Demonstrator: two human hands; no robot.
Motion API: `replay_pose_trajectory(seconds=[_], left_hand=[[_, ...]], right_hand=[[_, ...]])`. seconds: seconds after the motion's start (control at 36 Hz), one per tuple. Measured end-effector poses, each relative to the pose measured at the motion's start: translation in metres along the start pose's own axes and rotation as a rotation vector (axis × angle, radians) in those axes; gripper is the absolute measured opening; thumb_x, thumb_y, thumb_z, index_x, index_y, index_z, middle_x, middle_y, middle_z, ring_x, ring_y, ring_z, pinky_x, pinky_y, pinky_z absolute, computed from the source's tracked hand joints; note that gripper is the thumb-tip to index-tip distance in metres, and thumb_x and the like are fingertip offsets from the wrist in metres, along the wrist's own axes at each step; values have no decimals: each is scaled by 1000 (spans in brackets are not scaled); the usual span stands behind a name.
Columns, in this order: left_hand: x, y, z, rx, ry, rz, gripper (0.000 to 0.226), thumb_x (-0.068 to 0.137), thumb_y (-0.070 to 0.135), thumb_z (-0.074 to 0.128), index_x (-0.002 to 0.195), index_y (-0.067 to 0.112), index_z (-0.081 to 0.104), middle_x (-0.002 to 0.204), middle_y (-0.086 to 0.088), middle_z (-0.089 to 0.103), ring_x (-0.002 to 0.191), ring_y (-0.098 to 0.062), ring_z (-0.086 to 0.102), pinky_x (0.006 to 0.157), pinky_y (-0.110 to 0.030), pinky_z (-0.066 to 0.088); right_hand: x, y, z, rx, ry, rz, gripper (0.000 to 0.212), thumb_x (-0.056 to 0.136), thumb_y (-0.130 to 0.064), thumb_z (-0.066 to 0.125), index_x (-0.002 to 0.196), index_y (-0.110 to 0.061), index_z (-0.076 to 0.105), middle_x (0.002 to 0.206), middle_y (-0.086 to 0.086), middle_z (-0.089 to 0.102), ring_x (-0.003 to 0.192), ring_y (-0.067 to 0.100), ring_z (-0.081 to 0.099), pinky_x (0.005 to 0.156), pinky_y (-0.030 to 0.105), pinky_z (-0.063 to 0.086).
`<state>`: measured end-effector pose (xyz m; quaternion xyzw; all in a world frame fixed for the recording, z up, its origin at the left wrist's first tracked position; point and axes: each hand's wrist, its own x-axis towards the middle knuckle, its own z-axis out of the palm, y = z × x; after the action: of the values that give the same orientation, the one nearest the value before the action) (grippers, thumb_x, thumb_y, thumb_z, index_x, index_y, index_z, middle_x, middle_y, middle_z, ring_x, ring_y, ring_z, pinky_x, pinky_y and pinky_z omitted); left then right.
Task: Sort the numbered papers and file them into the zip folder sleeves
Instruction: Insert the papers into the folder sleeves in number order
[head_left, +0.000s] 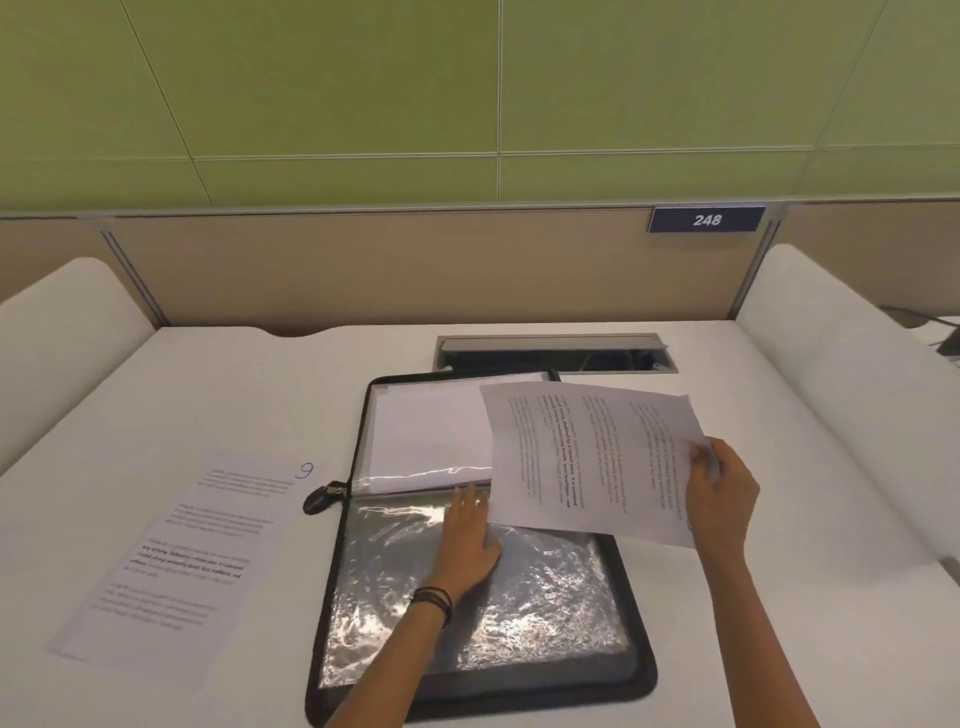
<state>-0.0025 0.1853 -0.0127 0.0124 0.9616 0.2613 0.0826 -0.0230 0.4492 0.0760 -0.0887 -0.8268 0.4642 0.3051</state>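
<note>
A black zip folder (631, 649) lies open on the white desk. Its near half shows a crinkled clear sleeve (545, 597); its far half holds a sleeve with white paper inside (426, 431). My left hand (470, 535) rests flat on the near sleeve by the folder's spine, fingers spread. My right hand (722, 493) pinches the right edge of a printed sheet (587, 462), held turned sideways above the folder's right side. Another printed sheet marked 9 (182, 551) lies flat on the desk left of the folder.
The folder's zip pull (322, 496) lies on the desk at the left of the spine. A cable hatch (556, 353) opens in the desk behind the folder. Beige partitions enclose the desk (779, 649), with a sign reading 248 (706, 219).
</note>
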Motion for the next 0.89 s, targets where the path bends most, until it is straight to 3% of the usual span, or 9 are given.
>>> replay_pose_trajectory(seconds=[0.19, 0.31, 0.36, 0.44, 0.5, 0.58, 0.67, 0.81, 0.89], left_hand=[[-7, 31, 39, 117, 44, 47, 64, 101, 35, 34, 151, 14, 0, 158, -7, -11, 145, -26, -13, 108, -28, -18], [-7, 51, 59, 104, -35, 63, 86, 83, 75, 3, 148, 21, -12, 149, -6, -27, 144, -27, -17, 112, -27, -23], [-6, 60, 64, 148, -34, 58, 87, 77, 80, -3, 144, 27, -19, 154, -11, -13, 145, -27, -11, 111, -29, -20], [8, 54, 93, 133, -19, -48, 82, 89, 72, 8, 150, 18, -2, 150, -14, 30, 141, -26, 7, 111, -38, 1], [11, 52, 102, 116, -15, -77, 79, 91, 69, 9, 151, 18, 2, 148, -11, 33, 141, -25, 10, 111, -40, 3], [-1, 63, 77, 144, -41, -17, 80, 87, 70, -6, 151, 23, 7, 153, -7, 15, 145, -26, 14, 114, -34, -10], [0, 59, 84, 83, 13, 77, 107, 62, 76, -34, 149, 27, 5, 150, 3, -16, 146, -21, -7, 108, -24, -28], [1, 55, 85, -17, 121, 79, 110, 63, 75, -34, 149, 28, 16, 150, 10, -8, 146, -16, -4, 112, -27, -15], [0, 57, 80, -99, 131, 64, 108, 58, 78, -35, 145, 29, 6, 150, 11, -4, 141, -10, -9, 114, -25, -10]], right_hand=[[1, 10, -14, -78, 112, -49, 31, 89, -18, 37, 95, 3, 59, 81, 8, 60, 59, 17, 50, 53, 13, 33], [3, 19, -20, -106, 150, -58, 31, 92, -17, 36, 96, 3, 60, 81, 16, 65, 57, 21, 51, 50, 14, 34], [4, 22, -21, -114, 149, -51, 30, 93, -17, 37, 97, 2, 60, 82, 16, 65, 57, 21, 53, 49, 15, 34], [6, 23, -24, -113, 156, -48, 25, 93, -12, 39, 96, 2, 60, 82, 16, 65, 58, 21, 52, 49, 15, 33], [6, 23, -28, -102, 162, -43, 26, 92, -11, 38, 96, 2, 59, 83, 17, 65, 59, 21, 51, 50, 13, 33], [4, 26, -34, -79, 158, -24, 24, 91, -7, 37, 97, 4, 59, 85, 17, 63, 63, 21, 49, 51, 6, 35], [4, 29, -40, -72, 157, -13, 25, 90, -5, 37, 97, 5, 59, 86, 18, 63, 66, 21, 50, 56, 0, 34], [3, 39, -48, -87, 164, 13, 21, 90, 3, 39, 96, 6, 59, 85, 19, 62, 68, 23, 50, 60, -1, 32], [4, 47, -52, -96, 180, 48, 20, 90, 10, 42, 97, 5, 60, 88, 20, 63, 73, 21, 50, 62, 1, 32]])
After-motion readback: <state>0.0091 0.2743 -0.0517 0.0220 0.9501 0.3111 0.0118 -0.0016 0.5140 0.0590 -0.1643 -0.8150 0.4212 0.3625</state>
